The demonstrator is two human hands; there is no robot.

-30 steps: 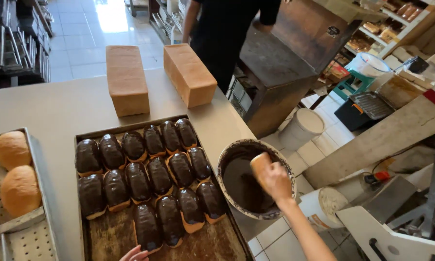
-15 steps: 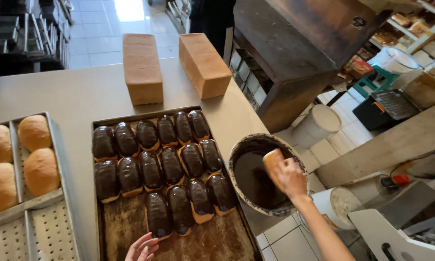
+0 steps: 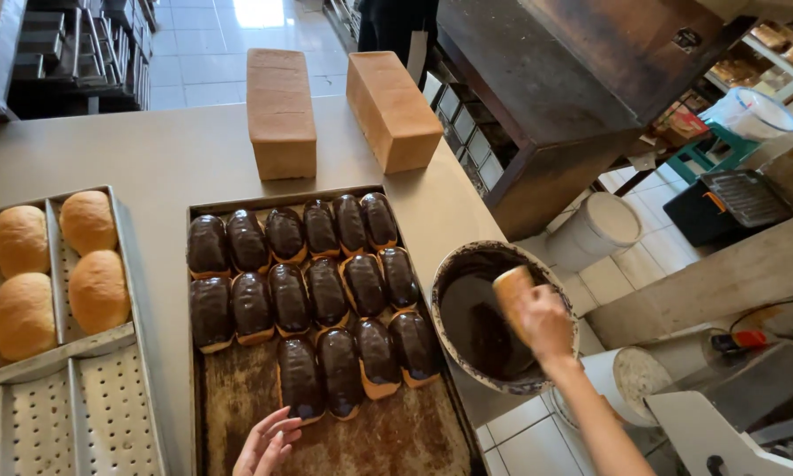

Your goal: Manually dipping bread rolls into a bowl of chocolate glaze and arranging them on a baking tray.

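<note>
Plain oblong bun is gripped by right hand over round bowl of glossy chocolate at bench's right edge. Left hand, fingers loosely spread, rests on rusty tray of glazed buns.

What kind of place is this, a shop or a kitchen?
Most likely a bakery's work kitchen: a baking tray of chocolate-glazed buns, a bowl of chocolate glaze, and two long sandwich loaves on the steel counter.

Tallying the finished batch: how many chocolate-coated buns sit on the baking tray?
14 chocolate-coated buns on the baking tray: five in the far row, five in the middle row, four in the near row. None seems hidden; the left hand touches the near row's leftmost one.
</note>
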